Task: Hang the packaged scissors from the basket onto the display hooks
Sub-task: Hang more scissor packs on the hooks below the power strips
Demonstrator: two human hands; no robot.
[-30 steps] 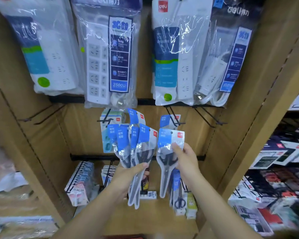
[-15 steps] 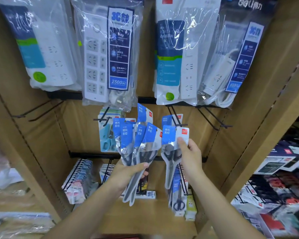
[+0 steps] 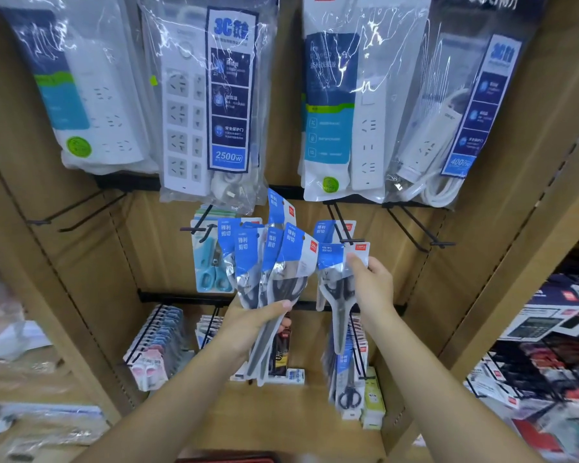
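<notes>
My left hand (image 3: 253, 324) grips a fanned bunch of several packaged scissors (image 3: 274, 262), each with a blue-and-white header card and dark handles. My right hand (image 3: 370, 285) holds a single scissors pack (image 3: 335, 295) by its upper right edge, its header just below the tip of a black display hook (image 3: 343, 225). One identical pack (image 3: 335, 230) hangs on that hook behind it. The basket is out of view.
Bagged power strips (image 3: 214, 105) hang in a row above. Light-blue scissors (image 3: 211, 262) hang on the left hook. An empty double hook (image 3: 415, 228) juts out at right, more (image 3: 74, 215) at left. Small packs (image 3: 154, 345) and more scissors (image 3: 348, 372) hang below. Cardboard side walls (image 3: 482, 245) flank the bay.
Both hands have risen slightly with their packs. The single pack in my right hand has come up close under the hook tip; the view has moved closer to the display.
</notes>
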